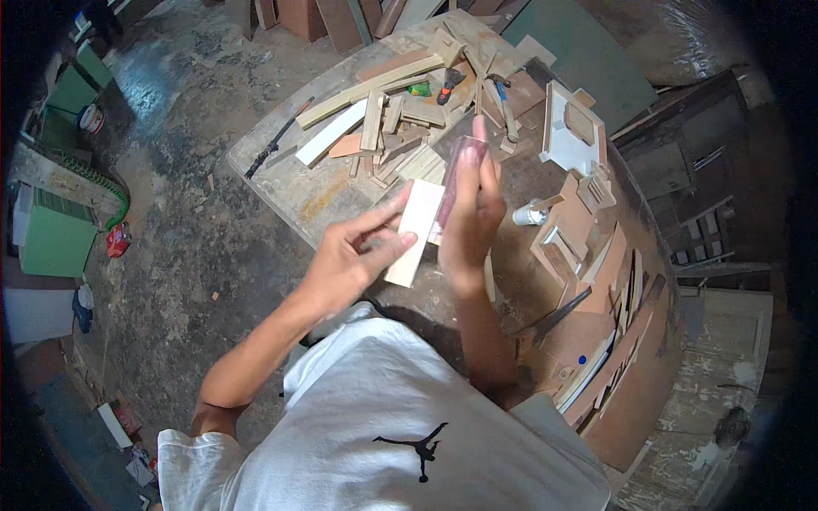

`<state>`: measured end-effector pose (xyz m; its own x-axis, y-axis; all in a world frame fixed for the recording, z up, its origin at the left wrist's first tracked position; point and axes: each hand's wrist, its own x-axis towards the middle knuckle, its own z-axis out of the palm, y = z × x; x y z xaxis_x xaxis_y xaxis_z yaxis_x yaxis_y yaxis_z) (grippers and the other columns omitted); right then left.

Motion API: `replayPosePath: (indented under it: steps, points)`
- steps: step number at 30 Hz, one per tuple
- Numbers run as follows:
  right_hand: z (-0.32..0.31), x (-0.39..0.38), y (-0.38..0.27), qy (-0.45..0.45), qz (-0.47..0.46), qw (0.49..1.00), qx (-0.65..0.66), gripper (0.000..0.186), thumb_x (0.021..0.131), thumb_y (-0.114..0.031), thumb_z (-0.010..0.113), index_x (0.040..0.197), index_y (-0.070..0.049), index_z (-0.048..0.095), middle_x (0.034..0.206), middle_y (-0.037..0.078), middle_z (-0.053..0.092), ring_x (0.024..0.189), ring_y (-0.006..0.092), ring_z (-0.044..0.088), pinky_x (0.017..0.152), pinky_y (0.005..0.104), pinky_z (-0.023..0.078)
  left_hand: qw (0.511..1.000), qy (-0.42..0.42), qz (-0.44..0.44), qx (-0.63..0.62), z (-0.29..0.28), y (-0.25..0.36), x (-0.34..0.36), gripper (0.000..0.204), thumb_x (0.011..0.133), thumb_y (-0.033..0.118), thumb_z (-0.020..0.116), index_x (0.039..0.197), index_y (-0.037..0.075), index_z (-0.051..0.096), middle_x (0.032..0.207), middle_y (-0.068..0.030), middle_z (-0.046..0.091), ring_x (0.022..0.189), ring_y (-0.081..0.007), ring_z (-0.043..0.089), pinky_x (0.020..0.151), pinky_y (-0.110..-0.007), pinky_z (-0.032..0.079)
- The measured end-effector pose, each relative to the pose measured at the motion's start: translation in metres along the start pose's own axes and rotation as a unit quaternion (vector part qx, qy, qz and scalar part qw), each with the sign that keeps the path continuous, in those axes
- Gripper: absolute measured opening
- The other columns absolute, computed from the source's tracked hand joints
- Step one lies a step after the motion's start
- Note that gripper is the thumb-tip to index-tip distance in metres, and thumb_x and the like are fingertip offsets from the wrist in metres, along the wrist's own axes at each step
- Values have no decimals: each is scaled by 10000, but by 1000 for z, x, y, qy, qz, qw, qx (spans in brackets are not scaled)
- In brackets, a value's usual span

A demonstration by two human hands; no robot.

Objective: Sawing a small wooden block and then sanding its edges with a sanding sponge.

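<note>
My left hand [354,255] grips a short pale wooden block [417,230] between thumb and fingers, tilted in front of my chest. Right beside it, my right hand [471,213] holds a thin, flat reddish-brown piece [457,186] with the thumb pressed over it. That piece looks like sandpaper, but blur leaves its kind unsure. Its lower end is close to the block's right edge; whether they touch I cannot tell. Both hands are above the near edge of a worktable [319,200].
Wood offcuts [373,119] are heaped on the table, with a hammer [504,106] and an orange-black tool [449,87] among them. A white bottle [530,213] lies right of my hands. Dark strips and boards [626,341] cover the right side. A green hose [119,204] hangs far left.
</note>
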<state>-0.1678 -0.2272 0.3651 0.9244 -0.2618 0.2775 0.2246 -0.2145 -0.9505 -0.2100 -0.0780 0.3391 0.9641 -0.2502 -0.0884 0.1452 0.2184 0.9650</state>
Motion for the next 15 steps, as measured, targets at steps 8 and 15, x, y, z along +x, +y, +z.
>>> replayPosePath:
  steps: [8, 15]
  points:
    - [1, -2, -10, 9, 11, 997, -71, 482, 1091, -273, 471, 1532, -78, 482, 1055, 144, 535, 943, 222, 553, 838, 361, 475, 1000, -12, -17, -6, 6, -1, 0, 598, 959, 79, 722, 1514, 76, 500, 1105, 5, 702, 887, -36, 546, 868, -210, 461]
    - [5, -27, 6, -24, -58, 998, -28, 514, 1071, -285, 497, 1500, -2, 503, 995, 96, 499, 906, 164, 485, 789, 304, 433, 999, 18, 12, -25, -1, 12, 9, 586, 971, 92, 705, 1518, 66, 495, 1120, 4, 689, 956, -36, 578, 894, -227, 479]
